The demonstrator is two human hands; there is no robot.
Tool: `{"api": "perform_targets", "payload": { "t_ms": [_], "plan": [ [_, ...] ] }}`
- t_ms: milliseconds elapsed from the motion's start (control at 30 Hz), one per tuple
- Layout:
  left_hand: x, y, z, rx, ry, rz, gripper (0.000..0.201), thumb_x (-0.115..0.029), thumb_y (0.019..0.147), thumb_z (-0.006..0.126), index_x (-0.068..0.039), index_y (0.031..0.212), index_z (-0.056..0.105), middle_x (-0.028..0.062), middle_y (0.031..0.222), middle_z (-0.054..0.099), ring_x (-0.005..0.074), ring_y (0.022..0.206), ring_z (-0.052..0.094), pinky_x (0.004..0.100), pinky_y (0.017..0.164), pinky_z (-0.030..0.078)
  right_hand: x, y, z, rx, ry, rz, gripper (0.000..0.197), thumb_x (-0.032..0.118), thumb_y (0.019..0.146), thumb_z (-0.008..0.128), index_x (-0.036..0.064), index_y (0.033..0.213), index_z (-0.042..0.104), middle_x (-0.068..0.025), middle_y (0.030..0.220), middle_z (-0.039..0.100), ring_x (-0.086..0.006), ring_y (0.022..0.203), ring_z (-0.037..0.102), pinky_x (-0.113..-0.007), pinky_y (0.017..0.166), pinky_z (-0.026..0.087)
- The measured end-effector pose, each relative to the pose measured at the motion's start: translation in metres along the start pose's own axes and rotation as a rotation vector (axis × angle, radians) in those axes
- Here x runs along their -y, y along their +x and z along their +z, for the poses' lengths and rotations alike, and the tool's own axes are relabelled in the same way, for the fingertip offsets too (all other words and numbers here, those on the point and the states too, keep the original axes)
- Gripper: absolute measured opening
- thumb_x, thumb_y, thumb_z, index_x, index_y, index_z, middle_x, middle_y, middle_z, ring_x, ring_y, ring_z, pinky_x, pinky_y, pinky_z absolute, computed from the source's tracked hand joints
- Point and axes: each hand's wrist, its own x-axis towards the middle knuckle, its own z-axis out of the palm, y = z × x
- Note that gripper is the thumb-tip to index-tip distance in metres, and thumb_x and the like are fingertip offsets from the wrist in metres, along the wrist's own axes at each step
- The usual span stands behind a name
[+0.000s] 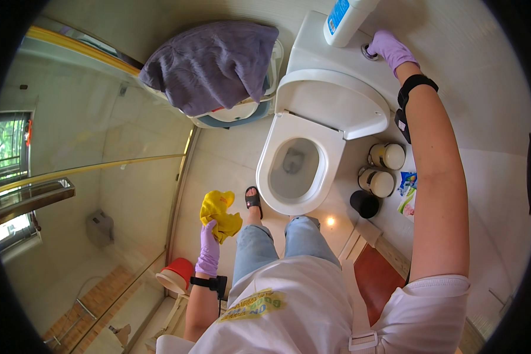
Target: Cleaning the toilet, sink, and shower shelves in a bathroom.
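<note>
My left hand [208, 251], in a light purple glove, is closed on a bunched yellow cloth [219, 213] that hangs over the floor left of the toilet. My right hand [392, 48], gloved the same way, reaches far forward to the top of the toilet tank [311, 44]. Its fingers are curled, and a fingertip touches the round chrome flush button [369, 53]. Beside that hand a white bottle [343, 26] with a blue label stands on the tank. The toilet lid [330, 97] is raised. Below it the seat [264, 168] is down around the bowl, where water shows.
A grey-purple quilted cloth [215, 65] covers a bin-like container [236, 115] left of the tank. Light-lidded tubs [376, 183], a black cylinder [364, 204] and a colourful packet [407, 192] lie right of the toilet. Glass shower panels [118, 206] line the left; a red-and-white bucket [176, 275] is nearby.
</note>
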Motion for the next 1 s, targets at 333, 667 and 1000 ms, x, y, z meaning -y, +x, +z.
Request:
{"api": "perform_targets", "payload": {
  "t_ms": [333, 667, 1000],
  "plan": [
    [0.006, 0.000, 0.000, 0.013, 0.018, -0.030, 0.042, -0.016, 0.086, 0.051, -0.003, 0.125, 0.044, 0.0097, 0.120, 0.054, 0.0244, 0.113, 0.053, 0.0351, 0.098, 0.041, -0.002, 0.010, 0.002, -0.015, -0.009, -0.050, 0.049, 0.037, 0.067, 0.073, 0.0025, 0.100, 0.066, -0.0197, 0.104, 0.064, -0.0363, 0.095, 0.062, -0.040, 0.083, 0.051],
    [0.012, -0.001, 0.000, -0.067, 0.040, -0.001, 0.035, -0.015, 0.086, 0.049, -0.002, 0.119, 0.048, 0.0095, 0.110, 0.057, 0.0223, 0.100, 0.059, 0.0314, 0.086, 0.048, 0.002, 0.018, 0.007, -0.026, -0.012, 0.011, 0.047, 0.036, 0.063, 0.079, 0.0066, 0.098, 0.068, -0.0169, 0.102, 0.065, -0.0343, 0.093, 0.063, -0.041, 0.082, 0.051],
    [0.012, -0.004, -0.002, -0.040, 0.038, -0.020, 0.040, -0.014, 0.086, 0.050, -0.003, 0.124, 0.044, 0.0103, 0.117, 0.055, 0.0236, 0.108, 0.055, 0.0335, 0.094, 0.044, -0.003, 0.012, 0.003, -0.048, -0.018, -0.120, 0.049, 0.036, 0.066, 0.073, -0.0001, 0.098, 0.066, -0.0212, 0.101, 0.064, -0.0364, 0.091, 0.062, -0.039, 0.081, 0.051]
  ]
}}
